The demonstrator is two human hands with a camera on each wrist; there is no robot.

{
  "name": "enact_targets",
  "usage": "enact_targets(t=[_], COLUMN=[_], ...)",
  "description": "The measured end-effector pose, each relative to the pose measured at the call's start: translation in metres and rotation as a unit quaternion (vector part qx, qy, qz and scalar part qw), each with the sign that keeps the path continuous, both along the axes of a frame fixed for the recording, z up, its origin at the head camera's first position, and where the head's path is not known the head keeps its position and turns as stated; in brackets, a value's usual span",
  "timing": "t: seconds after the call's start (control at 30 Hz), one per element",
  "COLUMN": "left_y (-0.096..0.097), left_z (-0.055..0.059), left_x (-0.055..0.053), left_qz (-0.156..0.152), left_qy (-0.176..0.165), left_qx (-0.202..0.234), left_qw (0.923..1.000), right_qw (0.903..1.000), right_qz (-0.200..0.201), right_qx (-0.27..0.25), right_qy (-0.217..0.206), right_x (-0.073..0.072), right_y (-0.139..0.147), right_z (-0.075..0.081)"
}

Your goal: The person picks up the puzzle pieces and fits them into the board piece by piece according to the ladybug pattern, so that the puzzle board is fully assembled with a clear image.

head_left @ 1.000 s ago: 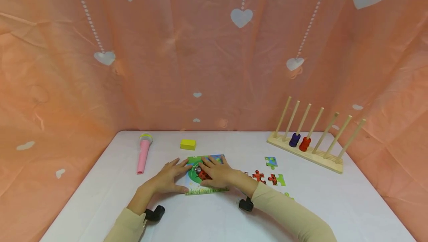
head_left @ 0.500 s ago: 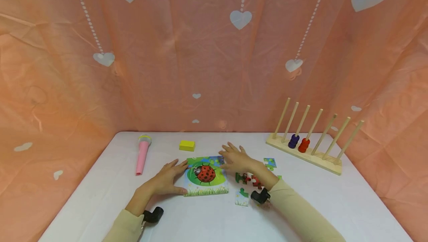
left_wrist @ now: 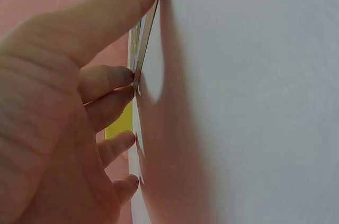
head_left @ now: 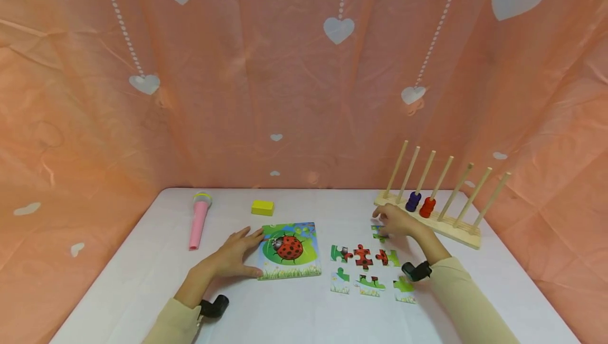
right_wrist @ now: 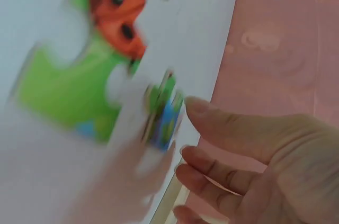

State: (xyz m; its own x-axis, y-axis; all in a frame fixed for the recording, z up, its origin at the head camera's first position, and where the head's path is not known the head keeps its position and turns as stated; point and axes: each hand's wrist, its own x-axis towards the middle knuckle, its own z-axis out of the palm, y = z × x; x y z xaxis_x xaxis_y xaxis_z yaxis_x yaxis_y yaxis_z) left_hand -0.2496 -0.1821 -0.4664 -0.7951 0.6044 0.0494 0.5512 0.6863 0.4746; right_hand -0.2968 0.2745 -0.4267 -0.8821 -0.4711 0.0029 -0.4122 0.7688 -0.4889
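Away from the ladybug board (head_left: 290, 251) had moved the right hand (head_left: 395, 221) – loosely bent, gripping nothing, we saw – to a blue-green puzzle piece (head_left: 378, 231) on the white table (head_left: 285, 317); the left hand (head_left: 233, 254) stayed spread, touching the board's left edge.

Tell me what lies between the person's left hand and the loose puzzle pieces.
The head view shows the ladybug picture board lying between the left hand and the loose puzzle pieces.

Soft shadows (left_wrist: 175, 155); blurred right-wrist view
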Motion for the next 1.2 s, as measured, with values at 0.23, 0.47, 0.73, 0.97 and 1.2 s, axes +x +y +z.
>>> enact_targets(t=[0.23,0.47,0.73,0.97,1.2], left_y=[0.002,0.002,0.002,0.002,0.0], left_z=[0.002,0.004,0.003,0.003,0.002], left_x=[0.001,0.002,0.002,0.002,0.002], left_qz=[0.004,0.001,0.004,0.001,-0.002], left_qy=[-0.003,-0.002,-0.004,-0.002,0.005], left_qx=[-0.002,0.001,0.0,0.002,0.001], left_qw=[1.0,1.0,1.0,1.0,1.0], right_qw=[0.999,0.999,0.9989,0.9985,0.9958], right_qz=[0.011,0.01,-0.004,-0.004,0.024], right_qx=[-0.034,-0.029,-0.021,-0.036,-0.076], right_qy=[-0.027,-0.031,-0.041,-0.041,-0.045], right_x=[0.004,0.002,0.003,0.003,-0.003], right_y=[0.015,0.01,0.005,0.003,0.003], right_z=[-0.004,-0.006,-0.005,-0.004,-0.005])
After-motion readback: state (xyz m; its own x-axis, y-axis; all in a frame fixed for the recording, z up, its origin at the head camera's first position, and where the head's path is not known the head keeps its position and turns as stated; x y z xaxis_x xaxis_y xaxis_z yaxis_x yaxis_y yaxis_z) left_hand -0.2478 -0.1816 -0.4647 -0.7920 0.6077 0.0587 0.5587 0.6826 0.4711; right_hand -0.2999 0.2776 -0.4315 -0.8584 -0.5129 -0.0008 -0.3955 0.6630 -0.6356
